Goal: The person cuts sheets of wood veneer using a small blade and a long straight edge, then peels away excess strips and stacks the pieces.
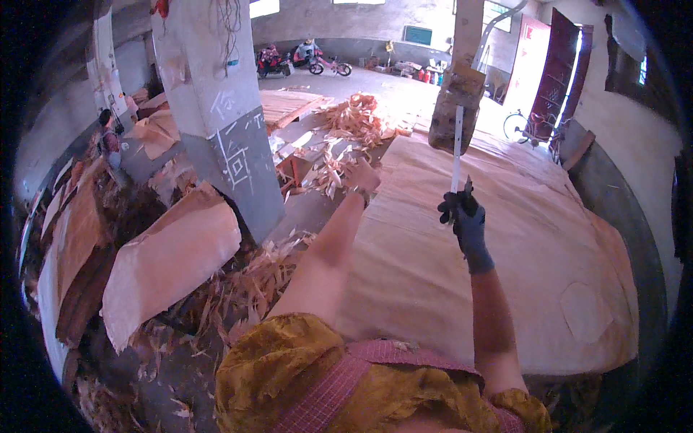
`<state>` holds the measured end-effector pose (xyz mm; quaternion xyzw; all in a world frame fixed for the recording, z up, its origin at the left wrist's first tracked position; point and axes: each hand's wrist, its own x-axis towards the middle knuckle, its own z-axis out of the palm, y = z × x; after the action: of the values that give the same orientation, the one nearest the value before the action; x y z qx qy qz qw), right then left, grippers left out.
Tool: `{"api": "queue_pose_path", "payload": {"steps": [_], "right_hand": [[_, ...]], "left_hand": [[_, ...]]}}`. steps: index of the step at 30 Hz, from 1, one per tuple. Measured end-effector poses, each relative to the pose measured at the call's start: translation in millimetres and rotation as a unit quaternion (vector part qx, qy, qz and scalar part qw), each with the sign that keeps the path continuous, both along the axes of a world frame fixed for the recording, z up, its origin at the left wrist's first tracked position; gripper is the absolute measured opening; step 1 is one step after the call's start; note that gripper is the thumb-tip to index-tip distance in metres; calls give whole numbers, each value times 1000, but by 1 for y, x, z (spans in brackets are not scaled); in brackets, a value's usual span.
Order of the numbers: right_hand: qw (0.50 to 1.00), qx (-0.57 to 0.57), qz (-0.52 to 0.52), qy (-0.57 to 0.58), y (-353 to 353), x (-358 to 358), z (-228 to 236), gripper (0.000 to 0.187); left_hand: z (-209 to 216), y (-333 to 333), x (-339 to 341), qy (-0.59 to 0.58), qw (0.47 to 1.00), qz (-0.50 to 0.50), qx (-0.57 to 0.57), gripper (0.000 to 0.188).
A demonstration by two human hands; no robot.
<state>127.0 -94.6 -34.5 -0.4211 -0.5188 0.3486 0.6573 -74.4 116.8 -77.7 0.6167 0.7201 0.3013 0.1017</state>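
Pointing straight up, a long white stick is being gripped tight by the gloved right hand. The big wood sheet is being pressed at its far-left edge by the left hand, fingers closed.

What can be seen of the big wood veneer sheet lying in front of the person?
The veneer sheet is a large, thin, pale tan layer of wood lying flat on top of a stack, filling the middle and right of the view. Its surface is smooth with faint grain and a rounded patch near the right side. The left hand rests at its far left edge; the gloved right hand is over it, gripping a small dark tool against a long white straightedge that runs away from the person.
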Motion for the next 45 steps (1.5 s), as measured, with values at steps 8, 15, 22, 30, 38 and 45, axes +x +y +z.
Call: {"api": "queue_pose_path", "payload": {"steps": [8,15,22,30,38,45], "right_hand": [[999,23,-6,-23,-28,11,18,14],[936,261,-195,-135,-34,38,-4,11],[987,-5,-100,122,-143,100,-10,43],[956,-114,-256,82,-243,190,-51,51],[876,-262,-358,188,-428,336,-158,30],[860,-301,-360,200,-472,490,-244,27]], "left_hand": [[82,-165,81,-458,658,-591,-82,53],[96,-198,156,-669,546,-505,7,47],[65,-216,174,-445,697,-497,-262,58],[16,-256,334,-221,549,-678,-436,29],[-86,-360,540,-102,631,-720,-272,31],[-228,-371,747,-34,716,-651,-251,33]]}}
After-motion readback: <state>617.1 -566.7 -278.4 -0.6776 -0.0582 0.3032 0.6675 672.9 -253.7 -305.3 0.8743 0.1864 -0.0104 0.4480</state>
